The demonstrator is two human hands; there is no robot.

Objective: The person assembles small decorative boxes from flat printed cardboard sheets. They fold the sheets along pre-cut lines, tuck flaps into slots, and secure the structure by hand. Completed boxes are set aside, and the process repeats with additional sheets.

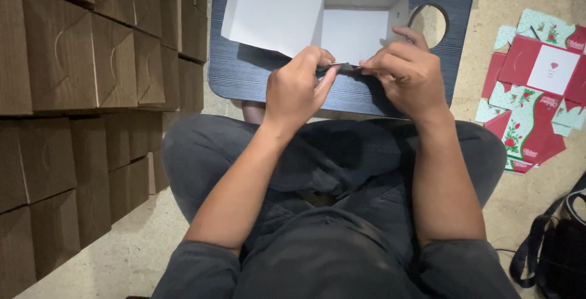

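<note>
Item 1: white carton [342, 24], partly folded, lid flap raised at the left, interior open to the camera. It rests on a dark blue lap table [244, 73] with a round cut-out at its right corner. The carton's near edge, a thin dark-faced flap [340, 66], is pinched between both hands at the table's near side.

Item 2: left hand [297, 88], fingers curled, thumb and forefinger closed on the left end of that flap.

Item 3: right hand [408, 70], fingers bent down and closed on the flap's right end, just beside the left hand; fingertips nearly touching.

Item 4: stacks of finished brown boxes [79, 67], tuck flaps closed, filling the left side and standing close to the person's knee.

Item 5: flat red and pale green printed carton blanks [534, 91], with a rose pattern, lying unfolded on the floor at the right, well apart from the table.

Item 6: black bag [558, 244] with straps, lower right on the floor.

Risk notes, as judgement: uneven pressure from the 2 hands could crease the flap off its score line or tear a corner. The carton is otherwise unsupported, so a hard pull could drag it off the table's near edge. An elbow swung left could topple the brown stacks.
</note>
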